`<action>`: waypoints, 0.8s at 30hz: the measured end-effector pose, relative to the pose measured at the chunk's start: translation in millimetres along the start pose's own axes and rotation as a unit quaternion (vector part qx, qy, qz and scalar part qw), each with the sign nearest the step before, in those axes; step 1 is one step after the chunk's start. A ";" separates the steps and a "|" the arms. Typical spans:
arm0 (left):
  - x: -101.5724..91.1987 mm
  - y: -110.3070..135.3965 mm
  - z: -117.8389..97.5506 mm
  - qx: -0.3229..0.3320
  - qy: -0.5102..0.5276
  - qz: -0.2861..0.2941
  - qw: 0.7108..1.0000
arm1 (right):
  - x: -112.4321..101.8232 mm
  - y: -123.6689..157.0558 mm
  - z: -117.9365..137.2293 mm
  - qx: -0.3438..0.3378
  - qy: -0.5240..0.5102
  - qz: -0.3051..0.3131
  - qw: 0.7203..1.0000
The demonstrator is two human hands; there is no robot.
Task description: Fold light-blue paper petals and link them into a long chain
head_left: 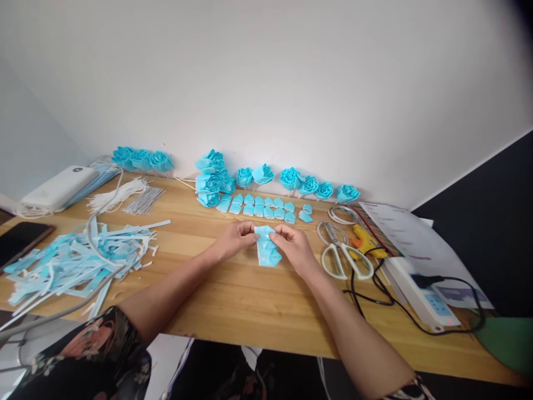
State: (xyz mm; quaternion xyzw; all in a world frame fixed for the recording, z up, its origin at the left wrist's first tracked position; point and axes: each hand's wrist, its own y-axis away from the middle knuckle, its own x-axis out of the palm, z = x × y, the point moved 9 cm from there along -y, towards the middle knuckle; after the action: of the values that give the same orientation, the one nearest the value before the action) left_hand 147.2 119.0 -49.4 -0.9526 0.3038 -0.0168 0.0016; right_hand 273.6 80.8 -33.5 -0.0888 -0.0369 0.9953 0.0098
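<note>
Between my two hands hangs a light blue piece of thin sheet material (268, 253), creased, over the middle of the table. My left hand (237, 240) pinches its upper left edge with thumb and fingers. On the other side my right hand (295, 247) grips the upper right edge, thumb on the front. Just beyond them, small folded blue petals (259, 211) lie in two rows. Behind those rows, blue flowers (290, 179) stand or lean along the wall, with a stacked cluster of flowers (210, 180) to the left.
Blue and white cut strips (79, 258) are heaped at left, near white ties (119, 194), grey wires (144, 201), a phone (25, 241) and a white device (60, 189). At right lie scissors (347, 258), a yellow glue gun (368, 243), a power strip (420, 294) and printed paper (425, 250).
</note>
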 end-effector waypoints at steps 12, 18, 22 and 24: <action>9.1 5.4 -7.3 -0.003 0.060 0.060 0.996 | -6.2 -0.6 1.1 -0.006 0.009 -0.032 0.999; 9.0 4.2 -6.5 -0.010 -0.008 0.043 0.999 | 0.1 2.6 8.9 -0.030 0.063 -0.015 0.997; 7.4 3.0 -3.8 -0.006 -0.010 0.029 1.000 | 4.7 5.0 15.0 -0.041 0.099 -0.012 0.994; 6.4 3.1 -2.1 -0.010 -0.003 0.026 1.000 | 4.9 5.0 15.3 -0.041 0.102 -0.013 0.994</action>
State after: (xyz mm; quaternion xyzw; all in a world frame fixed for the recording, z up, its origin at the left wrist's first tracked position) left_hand 150.6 112.8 -47.1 -0.9444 0.3284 -0.0109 -0.0067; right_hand 266.0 74.9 -19.7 -0.1896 -0.0781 0.9785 0.0231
